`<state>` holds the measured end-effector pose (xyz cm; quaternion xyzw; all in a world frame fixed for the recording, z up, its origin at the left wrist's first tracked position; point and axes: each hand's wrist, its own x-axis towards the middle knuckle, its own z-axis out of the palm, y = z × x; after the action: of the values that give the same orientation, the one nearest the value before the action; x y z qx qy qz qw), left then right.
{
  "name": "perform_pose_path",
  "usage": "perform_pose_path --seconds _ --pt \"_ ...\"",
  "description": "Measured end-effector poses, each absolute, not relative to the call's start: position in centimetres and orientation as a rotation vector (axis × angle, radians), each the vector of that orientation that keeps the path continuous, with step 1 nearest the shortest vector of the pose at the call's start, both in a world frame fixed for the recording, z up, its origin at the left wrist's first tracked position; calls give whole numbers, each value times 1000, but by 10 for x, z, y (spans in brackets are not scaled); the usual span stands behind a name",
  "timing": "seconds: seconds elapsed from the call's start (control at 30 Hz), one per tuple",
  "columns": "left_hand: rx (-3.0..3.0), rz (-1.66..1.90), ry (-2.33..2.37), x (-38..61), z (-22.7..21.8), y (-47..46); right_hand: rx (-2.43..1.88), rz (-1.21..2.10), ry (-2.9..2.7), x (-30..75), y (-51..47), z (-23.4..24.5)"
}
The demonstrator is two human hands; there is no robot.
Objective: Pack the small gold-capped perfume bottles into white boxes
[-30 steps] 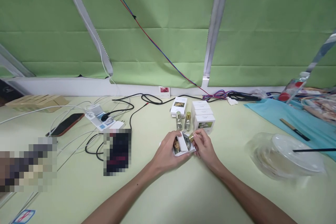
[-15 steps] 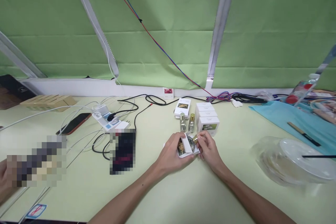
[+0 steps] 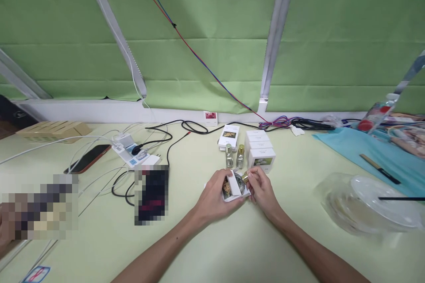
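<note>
My left hand (image 3: 210, 194) is closed around a small white box (image 3: 235, 189) with a flower picture on it, its flap open toward the right. My right hand (image 3: 264, 190) pinches a small bottle by its gold cap (image 3: 245, 177) at the box's open side. The lower part of that bottle is hard to make out against a round, dark, shiny shape in the box. Just behind the hands stand two small glass bottles, one with a silver cap (image 3: 229, 155) and one with a gold cap (image 3: 240, 156).
White boxes (image 3: 262, 159) stand in a row behind my right hand, beside flat white cartons (image 3: 228, 136). Leftward lie a power strip (image 3: 134, 152), cables and a phone (image 3: 88, 159). Another person's hand (image 3: 5, 230) is at far left. A plastic-wrapped container (image 3: 365, 203) and blue cloth (image 3: 352, 146) lie right.
The whole view has shifted slightly, so things sit a little further left. Both hands keep their holds, with the gold-capped bottle still at the box.
</note>
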<state>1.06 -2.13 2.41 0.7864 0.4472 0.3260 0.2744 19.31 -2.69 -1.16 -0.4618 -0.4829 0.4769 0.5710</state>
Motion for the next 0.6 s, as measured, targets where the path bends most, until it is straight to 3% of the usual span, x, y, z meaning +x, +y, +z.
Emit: perform_pose_path --seconds 0.6 --pt "2115 825 1230 9 28 -21 -1060 1051 -1181 193 -26 -9"
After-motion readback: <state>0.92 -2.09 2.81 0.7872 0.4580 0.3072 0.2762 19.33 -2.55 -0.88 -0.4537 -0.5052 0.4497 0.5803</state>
